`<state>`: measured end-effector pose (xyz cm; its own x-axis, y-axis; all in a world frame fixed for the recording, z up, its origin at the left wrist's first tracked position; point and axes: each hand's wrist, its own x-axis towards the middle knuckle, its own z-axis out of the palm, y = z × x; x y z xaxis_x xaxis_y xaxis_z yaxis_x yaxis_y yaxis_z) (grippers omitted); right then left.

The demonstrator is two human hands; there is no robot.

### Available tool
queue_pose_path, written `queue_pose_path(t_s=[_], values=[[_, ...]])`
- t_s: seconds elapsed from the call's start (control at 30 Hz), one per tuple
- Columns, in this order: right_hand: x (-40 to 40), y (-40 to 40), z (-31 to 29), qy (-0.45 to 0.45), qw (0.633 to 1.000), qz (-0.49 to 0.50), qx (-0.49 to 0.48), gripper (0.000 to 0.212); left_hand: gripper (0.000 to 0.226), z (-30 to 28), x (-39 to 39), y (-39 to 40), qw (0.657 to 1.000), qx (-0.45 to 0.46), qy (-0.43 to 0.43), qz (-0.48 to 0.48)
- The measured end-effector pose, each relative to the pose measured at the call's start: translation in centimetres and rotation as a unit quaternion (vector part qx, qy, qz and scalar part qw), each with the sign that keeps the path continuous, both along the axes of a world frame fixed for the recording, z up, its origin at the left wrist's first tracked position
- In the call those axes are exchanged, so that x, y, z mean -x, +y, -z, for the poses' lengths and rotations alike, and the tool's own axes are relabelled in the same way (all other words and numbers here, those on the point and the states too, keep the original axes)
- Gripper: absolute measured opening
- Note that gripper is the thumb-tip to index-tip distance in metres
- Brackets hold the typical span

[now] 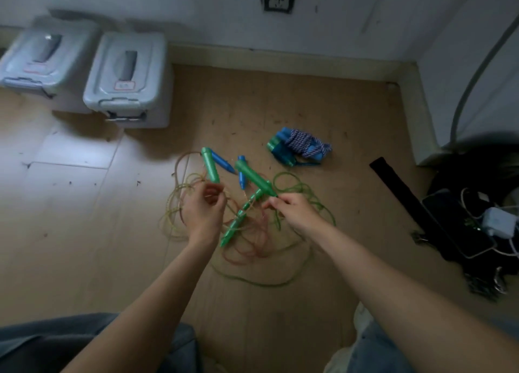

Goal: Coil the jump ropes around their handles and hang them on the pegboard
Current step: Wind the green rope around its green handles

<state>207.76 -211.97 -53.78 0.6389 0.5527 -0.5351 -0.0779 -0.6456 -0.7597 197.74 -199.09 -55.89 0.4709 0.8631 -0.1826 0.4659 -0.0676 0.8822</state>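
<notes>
Two green handles are up off the floor [84, 232], one per hand. My left hand [203, 212] grips the left handle [211, 165], which stands near upright. My right hand [295, 211] pinches the tip of the right handle [252, 176], long axis slanting up-left. Tangled cords [252, 240] lie directly beneath, on the floor; a coiled blue rope [300, 145] sits beyond, right. Open floor left.

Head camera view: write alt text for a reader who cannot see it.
Two bare hands, the left hand and the right hand, each hold the narrow end of a green handle above tangled jump ropes on a wooden floor. A coiled blue rope bundle lies beyond, and two grey lidded boxes stand by the wall.
</notes>
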Motion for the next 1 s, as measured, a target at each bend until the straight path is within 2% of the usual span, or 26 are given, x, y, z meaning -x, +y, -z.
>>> queue_pose_path(t_s=[0.1, 0.2, 0.3, 0.33, 0.37, 0.4, 0.43, 0.47, 0.5, 0.53, 0.57, 0.6, 0.63, 0.7, 0.73, 0.77, 0.83, 0.87, 0.9, 0.97, 1.0], values=[[0.0, 1.6, -4.1, 0.027, 0.992, 0.068, -0.102, 0.027, 0.029, -5.3, -2.4, -0.6, 0.991, 0.042, -0.111, 0.059], [-0.2, 2.1, -9.2, 0.07, 0.977, 0.05, -0.195, 0.025, 0.032, -11.2, -3.6, -1.1, 0.973, 0.023, -0.192, 0.124], [0.2, 2.0, -14.9, 0.079, 0.964, 0.009, -0.254, 0.027, 0.022, -16.5, -3.3, -0.3, 0.962, -0.079, -0.189, 0.179], [0.3, 2.0, -16.8, 0.084, 0.956, 0.014, -0.28, 0.028, 0.015, -18.1, -3.1, -0.2, 0.96, -0.075, -0.184, 0.196], [0.5, 1.8, -18.7, 0.109, 0.944, 0.028, -0.311, 0.028, 0.009, -19.6, -2.7, -0.4, 0.957, -0.033, -0.191, 0.215], [0.8, 1.6, -20.5, 0.14, 0.927, 0.041, -0.344, 0.029, 0.013, -20.8, -2.2, -1.0, 0.945, 0.05, -0.213, 0.241], [1.1, 1.4, -22.2, 0.169, 0.912, 0.047, -0.37, 0.03, 0.021, -21.9, -1.8, -1.7, 0.916, 0.162, -0.242, 0.274], [1.5, 1.2, -23.6, 0.194, 0.9, 0.049, -0.388, 0.031, 0.028, -22.8, -1.3, -2.5, 0.872, 0.267, -0.263, 0.316], [1.8, 1.0, -24.9, 0.212, 0.889, 0.049, -0.402, 0.032, 0.034, -23.3, -0.6, -3.2, 0.832, 0.333, -0.262, 0.357], [1.9, 0.6, -25.8, 0.221, 0.882, 0.052, -0.412, 0.033, 0.039, -23.6, 0.0, -3.7, 0.812, 0.354, -0.235, 0.4], [1.9, 0.2, -26.5, 0.212, 0.884, 0.056, -0.413, 0.033, 0.04, -23.8, 0.7, -3.9, 0.813, 0.332, -0.18, 0.444], [1.6, -0.4, -26.8, 0.173, 0.899, 0.062, -0.398, 0.034, 0.036, -23.8, 1.3, -3.7, 0.825, 0.251, -0.108, 0.494], [1.1, -1.1, -26.9, 0.106, 0.925, 0.063, -0.361, 0.034, 0.028, -23.8, 1.7, -3.2, 0.833, 0.129, -0.02, 0.538], [-0.1, -2.5, -26.3, -0.063, 0.972, 0.041, -0.223, 0.034, 0.023, -23.5, 2.2, -1.5, 0.805, -0.088, 0.158, 0.566], [-0.7, -3.2, -25.7, -0.131, 0.98, 0.029, -0.149, 0.034, 0.025, -23.2, 2.4, -0.4, 0.794, -0.143, 0.216, 0.549], [-1.3, -3.9, -24.9, -0.182, 0.979, 0.022, -0.086, 0.035, 0.026, -23.1, 2.5, 0.4, 0.803, -0.161, 0.238, 0.523], [-2.1, -4.9, -23.3, -0.23, 0.973, 0.018, -0.002, 0.036, 0.028, -23.0, 2.8, 1.7, 0.848, -0.121, 0.204, 0.474], [-2.2, -5.3, -22.6, -0.214, 0.977, 0.018, 0.016, 0.036, 0.026, -23.1, 2.8, 1.9, 0.878, -0.048, 0.15, 0.451], [-2.2, -5.5, -21.9, -0.172, 0.985, 0.022, 0.016, 0.035, 0.024, -23.4, 2.7, 1.9, 0.893, 0.054, 0.08, 0.439], [-1.7, -5.5, -20.9, -0.072, 0.997, 0.025, -0.009, 0.03, 0.021, -24.1, 2.3, 1.1, 0.871, 0.223, -0.048, 0.436], [-1.3, -5.3, -20.6, -0.03, 0.999, 0.018, -0.029, 0.024, 0.021, -24.4, 2.0, 0.6, 0.858, 0.263, -0.089, 0.431]])
